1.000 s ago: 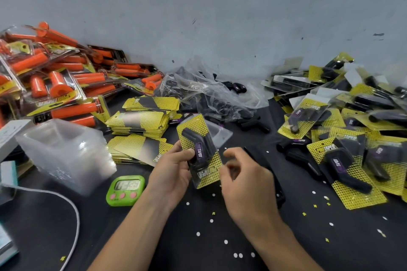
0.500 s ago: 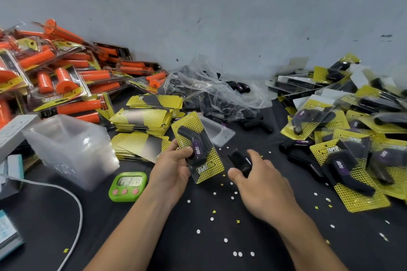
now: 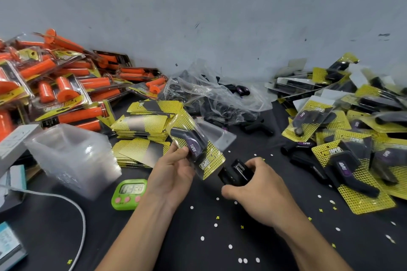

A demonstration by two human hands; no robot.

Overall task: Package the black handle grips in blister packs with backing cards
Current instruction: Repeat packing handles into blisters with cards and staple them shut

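Your single head-worn camera looks forward and down from close above the near tabletop [image 3: 198, 253], facing the far grey wall [image 3: 198, 17].

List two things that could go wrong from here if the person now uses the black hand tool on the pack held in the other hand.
1. The left hand holds the blister pack tilted in the air, by one side only, so the backing card might slip out of line before fastening.
2. The right hand grips the black hand tool beside the pack's lower corner; it could bite crookedly or miss the edge.
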